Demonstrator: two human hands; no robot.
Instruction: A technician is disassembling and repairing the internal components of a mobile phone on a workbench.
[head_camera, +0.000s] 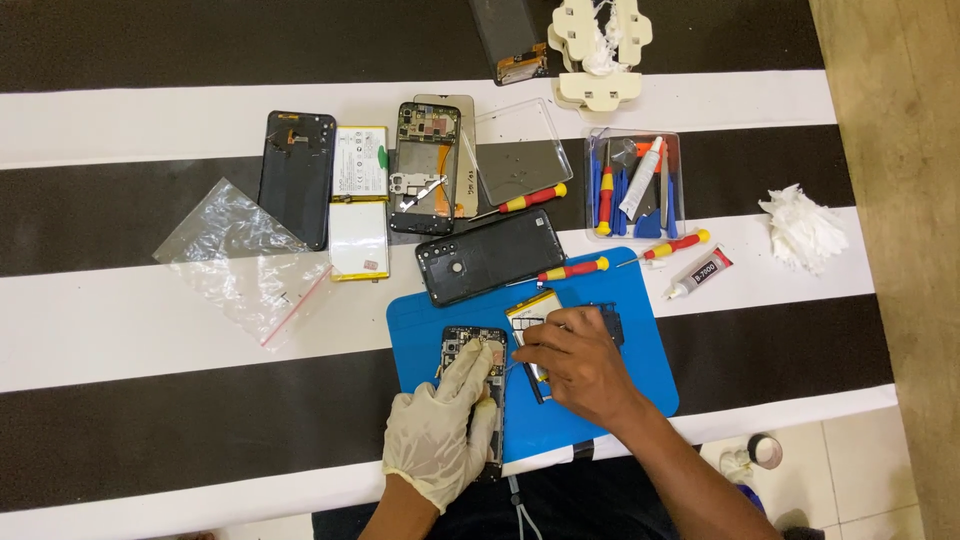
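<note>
While the white-gloved left hand (440, 425) presses flat, fingers together, on the opened black phone (478, 372) on the blue mat (640, 350), the bare right hand (575, 362) pinches a flat yellow-edged battery (528, 312) beside it. More phones lie apart behind. A clear plastic tray (634, 186) holds blue tools and a white tube.

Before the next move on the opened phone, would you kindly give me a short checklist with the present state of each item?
1. Gloved left hand steadies the opened phone on the blue mat: ok.
2. Bare right hand rests on the battery: ok.
3. Battery fully free of the phone: cannot tell, the hand hides it.
4. Screwdriver lies on the mat near the hands: ok.
5. Tool tray stands beyond the mat with tools in it: ok.
6. Right hand gloved like the left: not ok.
</note>
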